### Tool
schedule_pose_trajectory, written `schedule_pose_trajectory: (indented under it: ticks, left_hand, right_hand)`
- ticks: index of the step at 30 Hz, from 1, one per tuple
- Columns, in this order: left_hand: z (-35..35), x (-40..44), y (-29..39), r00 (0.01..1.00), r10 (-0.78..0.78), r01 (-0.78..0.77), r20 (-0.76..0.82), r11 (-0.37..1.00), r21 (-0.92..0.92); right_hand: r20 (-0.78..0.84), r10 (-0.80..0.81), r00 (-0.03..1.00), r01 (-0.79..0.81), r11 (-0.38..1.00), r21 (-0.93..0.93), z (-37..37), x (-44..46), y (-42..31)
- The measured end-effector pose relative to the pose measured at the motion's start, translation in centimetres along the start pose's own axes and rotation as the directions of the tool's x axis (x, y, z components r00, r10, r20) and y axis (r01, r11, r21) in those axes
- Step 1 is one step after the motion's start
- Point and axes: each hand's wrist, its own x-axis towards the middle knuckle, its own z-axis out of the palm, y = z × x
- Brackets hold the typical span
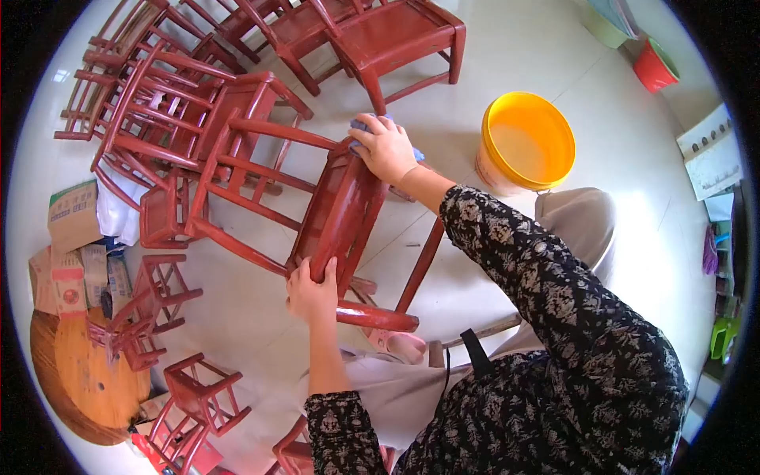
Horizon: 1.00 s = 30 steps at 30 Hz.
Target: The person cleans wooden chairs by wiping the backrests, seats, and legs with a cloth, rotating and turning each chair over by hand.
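A red wooden chair [342, 210] is tipped on its side before me, its slatted back toward the left and its legs toward me. My left hand [311, 293] grips the near edge of its seat, thumb on top and fingers mostly hidden beneath. At the far corner of the seat, my right hand [385, 150] presses a blue cloth [360, 124] against the wood, fingers curled over it. Part of the cloth shows past both sides of that hand.
A yellow bucket [527, 142] stands on the tiled floor [443, 214] to the right. More red chairs [400, 39] crowd the far side and left. Small red stools [207, 396], cardboard [73, 214] and a round wooden board [95, 380] lie lower left. A red basin [655, 66] is far right.
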Motion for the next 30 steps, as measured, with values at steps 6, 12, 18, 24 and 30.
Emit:
schedule_pose_trajectory:
  ticks: [6,12,18,24,30]
  left_hand:
    - [0.7,0.3,-0.5,1.0,-0.002,0.002,0.01,1.0,-0.022]
    - [-0.1,0.1,0.1,1.0,-0.003,0.003,-0.018,1.0,-0.019]
    - [0.4,0.0,-0.1,1.0,-0.019,0.019,0.009,1.0,-0.015]
    - [0.1,0.1,0.1,0.999,-0.021,0.022,0.025,0.999,-0.037]
    - [-0.3,0.0,0.5,1.0,-0.005,0.006,0.008,0.995,-0.1]
  right_hand:
    - [-0.099,0.21,0.973,-0.186,0.96,0.207,-0.4,-7.2,3.0]
    - [0.015,0.438,0.899,-0.432,0.88,0.197,-0.7,-15.9,8.0]
    - [-0.012,0.462,0.887,-0.429,0.833,0.35,-0.4,-7.2,1.7]
    - [-0.155,0.22,0.963,-0.154,0.923,0.353,0.5,-0.6,-1.4]
    - [0.013,0.706,0.708,-0.693,0.691,0.204,-0.8,-11.6,5.6]
